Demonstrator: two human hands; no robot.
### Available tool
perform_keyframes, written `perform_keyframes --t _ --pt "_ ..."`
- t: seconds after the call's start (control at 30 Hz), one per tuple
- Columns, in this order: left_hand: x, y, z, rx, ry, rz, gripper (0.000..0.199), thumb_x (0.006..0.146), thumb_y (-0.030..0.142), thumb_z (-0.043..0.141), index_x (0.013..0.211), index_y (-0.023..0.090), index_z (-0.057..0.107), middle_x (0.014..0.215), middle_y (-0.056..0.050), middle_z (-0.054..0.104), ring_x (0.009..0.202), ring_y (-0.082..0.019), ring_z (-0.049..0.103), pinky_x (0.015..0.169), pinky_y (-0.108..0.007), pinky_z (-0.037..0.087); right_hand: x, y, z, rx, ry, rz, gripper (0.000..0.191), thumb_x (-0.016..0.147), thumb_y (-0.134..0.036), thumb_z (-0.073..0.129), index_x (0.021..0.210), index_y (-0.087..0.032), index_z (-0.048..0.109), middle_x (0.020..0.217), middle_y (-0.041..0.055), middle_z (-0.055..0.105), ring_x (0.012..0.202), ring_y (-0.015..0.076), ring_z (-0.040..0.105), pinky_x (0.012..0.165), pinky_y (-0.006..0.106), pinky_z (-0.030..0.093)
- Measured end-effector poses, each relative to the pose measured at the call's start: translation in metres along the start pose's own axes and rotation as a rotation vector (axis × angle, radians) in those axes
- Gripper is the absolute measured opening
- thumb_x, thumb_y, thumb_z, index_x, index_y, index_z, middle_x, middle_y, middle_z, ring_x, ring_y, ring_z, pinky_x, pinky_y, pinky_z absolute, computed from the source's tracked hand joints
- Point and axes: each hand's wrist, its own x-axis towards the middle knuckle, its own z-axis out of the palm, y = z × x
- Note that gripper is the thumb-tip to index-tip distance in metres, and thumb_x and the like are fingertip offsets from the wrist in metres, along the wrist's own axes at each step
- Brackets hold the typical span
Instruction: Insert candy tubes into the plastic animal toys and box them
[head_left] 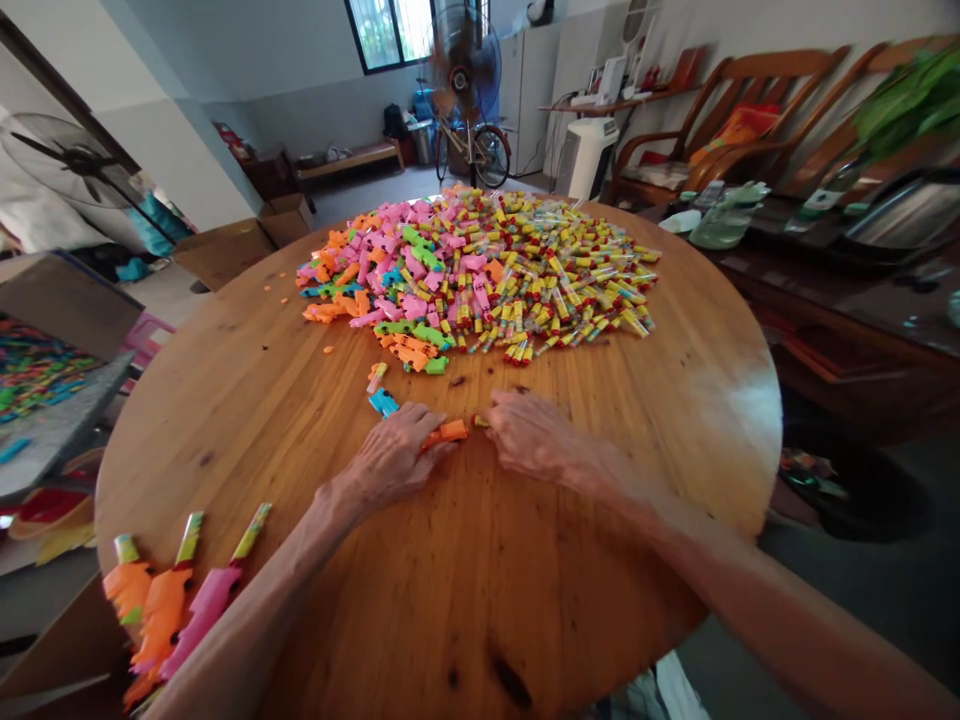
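Orange toy (453, 431) is clamped in the left grip (401, 445), tube (481, 421) in the right grip (529, 432); loose pinching could drop either.

You can read no words, brands or numbers anywhere here. The yellow bands on the tubes (570, 285) heaped across your table (600, 430) are too small to make out. On your right, the label around the bottle (823, 197) beside the kettle (904, 215) is too blurred to read.
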Motion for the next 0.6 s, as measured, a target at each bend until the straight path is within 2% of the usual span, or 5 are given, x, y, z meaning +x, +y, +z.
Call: perform_keyframes --t 0.2,0.4,0.6 --pt "0.0013 0.0015 0.0093 0.027 0.049 0.043 0.028 0.106 0.031 0.043 0.093 0.016 0.063 0.087 -0.006 0.06 0.081 -0.019 0.056 0.071 -0.03 0.044 -0.0064 -0.005 0.0016 0.095 0.038 -0.017 0.025 0.087 -0.008 0.056 0.107 -0.015 0.069 0.098 0.0096 0.066 0.086 0.0203 0.059 0.074 0.031 0.039" --pt "0.0031 0.0024 0.0112 0.042 0.048 0.039 0.028 0.106 0.03 0.043 0.092 0.016 0.062 0.087 -0.006 0.06 0.082 -0.019 0.055 0.073 -0.03 0.042 -0.0078 0.0007 0.0035 0.161 0.027 -0.071 0.029 0.088 -0.006 0.054 0.112 -0.013 0.068 0.102 0.0115 0.064 0.091 0.0216 0.058 0.077 0.032 0.04" --pt "0.0036 0.0028 0.0114 0.054 0.047 0.037 0.031 0.107 0.031 0.042 0.09 0.016 0.063 0.086 -0.006 0.06 0.08 -0.018 0.055 0.071 -0.031 0.042 -0.0084 0.0009 0.0006 0.19 0.026 -0.088 0.026 0.091 -0.01 0.051 0.111 -0.012 0.067 0.1 0.0117 0.063 0.088 0.0212 0.056 0.075 0.032 0.039"
